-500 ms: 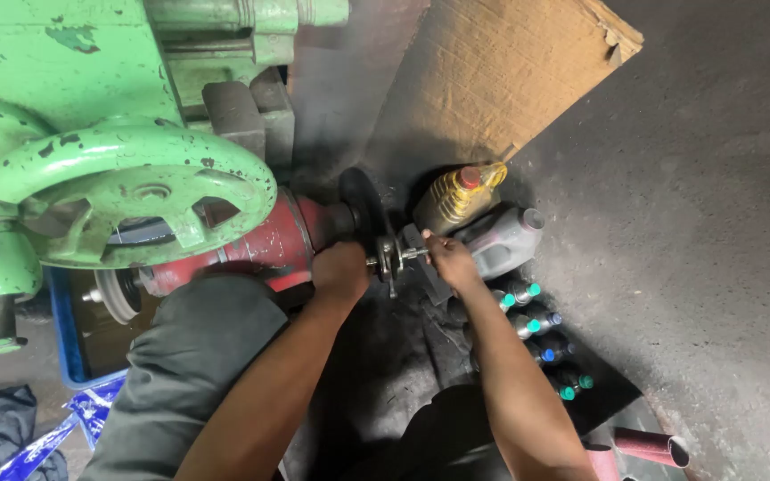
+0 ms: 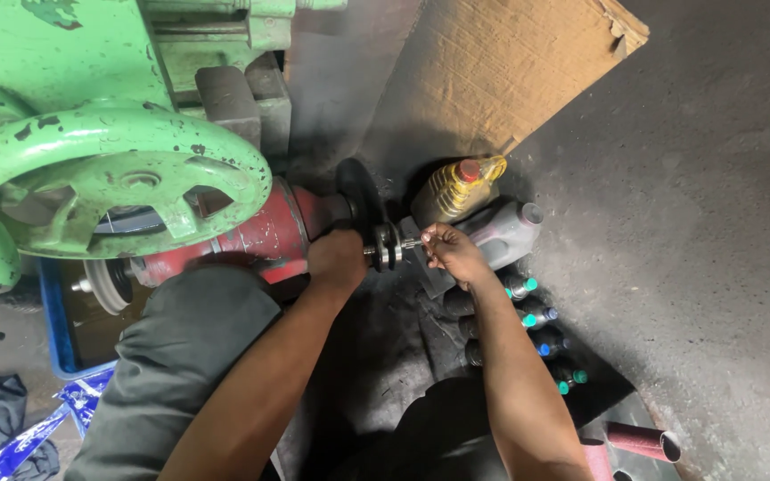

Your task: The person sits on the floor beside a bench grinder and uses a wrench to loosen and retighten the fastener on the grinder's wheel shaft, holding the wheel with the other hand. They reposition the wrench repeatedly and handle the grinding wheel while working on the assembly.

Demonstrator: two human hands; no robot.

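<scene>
Your left hand (image 2: 336, 258) was wrapped shut around the dark spindle of the red motor (image 2: 256, 239), right beside the round black disc (image 2: 358, 200). Your right hand (image 2: 452, 254) pinched its fingertips closed on the small metal end of the shaft (image 2: 407, 242), just past the ribbed black collars (image 2: 383, 246); whether it held a loose part there I couldn't tell. The motor body was cylindrical, with worn, scuffed red paint, and lay horizontally over the grimy floor below the chipped green cast-iron handwheel (image 2: 126, 174). Just behind your right hand stood a yellow oil bottle (image 2: 452, 189) with a red cap, touching a grey plastic jug (image 2: 505, 233). A row of dark tubes (image 2: 528, 325) with teal and blue caps lay beside your right forearm. A torn sheet of corrugated cardboard (image 2: 501, 71) leaned behind. The concrete was rough, oily and dark.
</scene>
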